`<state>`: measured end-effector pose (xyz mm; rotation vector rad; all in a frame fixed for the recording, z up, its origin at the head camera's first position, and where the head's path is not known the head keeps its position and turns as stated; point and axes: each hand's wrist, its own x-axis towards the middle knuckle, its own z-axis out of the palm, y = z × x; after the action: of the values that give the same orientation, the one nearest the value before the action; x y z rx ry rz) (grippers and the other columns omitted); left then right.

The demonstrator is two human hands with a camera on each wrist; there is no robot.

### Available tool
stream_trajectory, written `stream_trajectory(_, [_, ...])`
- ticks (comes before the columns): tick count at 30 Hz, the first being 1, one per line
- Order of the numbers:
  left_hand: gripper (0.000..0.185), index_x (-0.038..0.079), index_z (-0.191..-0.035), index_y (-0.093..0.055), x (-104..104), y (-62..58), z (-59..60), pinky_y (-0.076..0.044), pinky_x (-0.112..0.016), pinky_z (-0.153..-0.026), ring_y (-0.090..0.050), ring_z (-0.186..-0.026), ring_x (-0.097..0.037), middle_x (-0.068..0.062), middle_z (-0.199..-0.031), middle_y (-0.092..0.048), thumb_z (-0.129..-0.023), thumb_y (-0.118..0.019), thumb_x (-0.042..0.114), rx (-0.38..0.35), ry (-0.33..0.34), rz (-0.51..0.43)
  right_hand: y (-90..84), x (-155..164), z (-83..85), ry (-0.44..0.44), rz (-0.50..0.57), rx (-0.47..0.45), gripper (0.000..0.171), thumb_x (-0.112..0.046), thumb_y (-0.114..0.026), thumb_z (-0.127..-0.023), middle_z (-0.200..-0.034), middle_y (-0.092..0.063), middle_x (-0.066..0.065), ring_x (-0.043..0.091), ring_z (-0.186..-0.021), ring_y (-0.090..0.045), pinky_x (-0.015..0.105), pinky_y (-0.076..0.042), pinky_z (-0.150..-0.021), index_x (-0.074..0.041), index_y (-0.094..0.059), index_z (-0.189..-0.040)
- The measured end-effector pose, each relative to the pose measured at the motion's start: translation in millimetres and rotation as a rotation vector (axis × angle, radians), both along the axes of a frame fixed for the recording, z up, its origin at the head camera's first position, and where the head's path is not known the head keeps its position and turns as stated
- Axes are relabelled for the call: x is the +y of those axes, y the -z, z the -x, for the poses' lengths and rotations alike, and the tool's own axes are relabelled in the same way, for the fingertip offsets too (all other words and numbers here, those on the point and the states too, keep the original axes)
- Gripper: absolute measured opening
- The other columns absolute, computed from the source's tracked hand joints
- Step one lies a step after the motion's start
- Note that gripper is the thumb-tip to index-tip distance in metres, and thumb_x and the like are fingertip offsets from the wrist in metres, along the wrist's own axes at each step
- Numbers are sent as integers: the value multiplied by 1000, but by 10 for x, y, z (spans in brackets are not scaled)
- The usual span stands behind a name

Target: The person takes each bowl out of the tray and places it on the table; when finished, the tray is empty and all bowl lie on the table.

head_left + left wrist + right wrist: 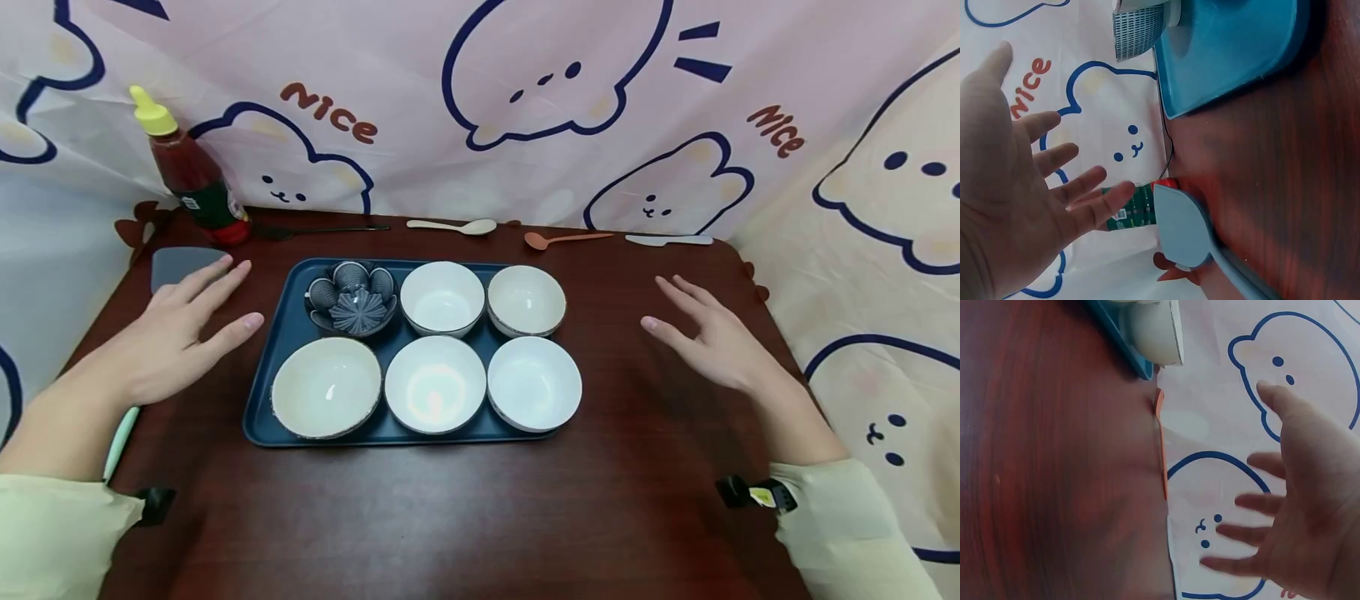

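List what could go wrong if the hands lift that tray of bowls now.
1. Six loose bowls crowd the tray; a tilt would likely slide them together or off.
2. The left hand and right hand are open beside it, gripping nothing yet; an uneven lift could tip it.
3. The sauce bottle stands nearby and might get knocked.

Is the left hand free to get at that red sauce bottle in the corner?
Probably yes: the left hand is open, holding nothing, and only bare table and a flat grey-blue pad lie before the sauce bottle.
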<state>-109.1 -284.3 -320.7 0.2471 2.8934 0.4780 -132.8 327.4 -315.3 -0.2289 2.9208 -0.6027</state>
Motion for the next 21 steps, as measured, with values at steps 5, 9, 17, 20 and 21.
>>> stream_trajectory(5, [76, 16, -161, -12, -28, 77, -30, -37, -77, -93, -25, -129, -54, -33, -151, -20, -102, -46, 49, 33, -38, -79, 133, -79, 124, -64, 130, 59, 67, -47, -62, -96, -161, -33, 12, 39, -137, -46, 63, -48, -96, -27, -37, -155])
stream_trajectory(9, [75, 15, -161, -16, -53, 153, -54, -45, -71, -89, -36, -121, -50, -32, -144, -24, -102, -51, 44, 36, -43, -153, 220, -142, 189, -72, 208, 62, 63, -42, -66, -95, -157, -42, 7, 30, -128, -56, 56, -52, -94, -26, -43, -152])
stream_trajectory(17, [77, 15, -161, -19, -154, 314, -59, -57, -46, -77, -46, -113, -43, -29, -134, -35, -100, -59, 40, 9, -49, -230, 300, -235, 274, -61, 316, -11, 60, -38, -68, -95, -151, -50, 5, 27, -112, -68, 37, -56, -87, -29, -46, -150])
stream_trajectory(20, [78, 15, -161, -19, -208, 384, -58, -53, -27, -73, -46, -114, -43, -28, -132, -37, -99, -60, 40, -34, -43, -250, 350, -286, 319, -79, 423, -80, 59, -36, -68, -95, -151, -50, 9, 27, -105, -71, 35, -58, -84, -26, -47, -150])
stream_trajectory(21, [79, 15, -161, -19, -229, 410, -57, -50, -22, -71, -45, -115, -43, -28, -133, -37, -99, -60, 40, -50, -39, -257, 374, -307, 336, -86, 463, -101, 59, -35, -68, -95, -150, -51, 11, 26, -102, -71, 35, -59, -83, -24, -47, -149])
